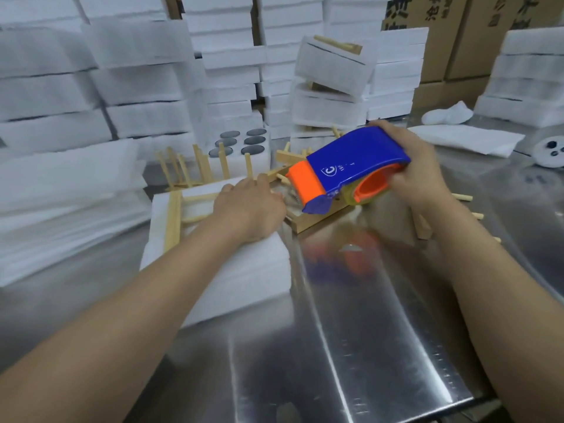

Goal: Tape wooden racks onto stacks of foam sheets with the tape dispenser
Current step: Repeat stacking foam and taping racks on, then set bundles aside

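Note:
A stack of white foam sheets [232, 270] lies on the steel table [366, 331] with a wooden rack [175, 218] flat on top. My left hand [248, 206] presses down on the stack's far right part, fingers spread forward. My right hand [418, 169] grips a blue and orange tape dispenser [351, 169], tilted nose-down just right of the left hand. Its orange front sits over another wooden rack piece [317, 219] beside the stack. A short stretch of clear tape shows between the dispenser's nose and the left fingers.
Tall piles of white foam blocks [137, 87] fill the back and left. Loose wooden racks [198, 169] stand behind the stack. Cardboard boxes [457, 32] rise at the back right. A foam sheet [467, 138] and a white roll [549, 148] lie at the right.

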`<state>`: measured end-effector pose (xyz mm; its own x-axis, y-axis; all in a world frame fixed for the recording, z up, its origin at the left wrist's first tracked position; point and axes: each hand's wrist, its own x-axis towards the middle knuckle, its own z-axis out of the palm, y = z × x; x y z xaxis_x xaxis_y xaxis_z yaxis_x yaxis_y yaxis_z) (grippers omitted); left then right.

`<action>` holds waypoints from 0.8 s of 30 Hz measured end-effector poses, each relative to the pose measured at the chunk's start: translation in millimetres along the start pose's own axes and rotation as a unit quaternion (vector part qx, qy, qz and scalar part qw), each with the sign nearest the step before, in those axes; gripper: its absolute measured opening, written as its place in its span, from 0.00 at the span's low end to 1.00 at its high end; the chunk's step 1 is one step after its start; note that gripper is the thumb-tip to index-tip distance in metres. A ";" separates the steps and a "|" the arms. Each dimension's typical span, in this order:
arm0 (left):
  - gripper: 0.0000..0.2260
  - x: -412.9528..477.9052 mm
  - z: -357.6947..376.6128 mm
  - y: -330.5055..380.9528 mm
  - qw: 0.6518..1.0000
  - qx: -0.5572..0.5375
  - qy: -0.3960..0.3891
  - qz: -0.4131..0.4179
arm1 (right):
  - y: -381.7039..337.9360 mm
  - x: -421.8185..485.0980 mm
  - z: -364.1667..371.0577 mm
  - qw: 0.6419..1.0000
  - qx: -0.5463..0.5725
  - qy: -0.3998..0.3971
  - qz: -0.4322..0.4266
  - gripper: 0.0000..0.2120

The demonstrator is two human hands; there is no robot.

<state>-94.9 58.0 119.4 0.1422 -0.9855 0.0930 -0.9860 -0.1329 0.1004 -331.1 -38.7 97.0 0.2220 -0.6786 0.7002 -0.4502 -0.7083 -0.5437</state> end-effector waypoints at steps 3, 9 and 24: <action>0.10 1.3 -1.2 1.4 1.000 -0.012 0.001 -0.021 | -6.6 -0.6 -4.1 1.000 0.007 0.003 0.004 0.26; 0.04 4.3 0.5 0.2 0.998 -0.046 0.047 -0.012 | -16.7 -2.3 -0.3 1.000 -0.011 0.011 -0.025 0.26; 0.06 -2.6 -3.7 -3.9 0.964 -0.237 0.124 0.001 | -52.1 -8.8 22.3 0.984 -0.111 0.098 -0.101 0.25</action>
<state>-91.0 61.4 122.5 0.2140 -0.9224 0.3214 -0.8447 -0.0095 0.5352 -290.3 -0.2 108.8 0.1649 -0.4614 0.8717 -0.5964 -0.7506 -0.2844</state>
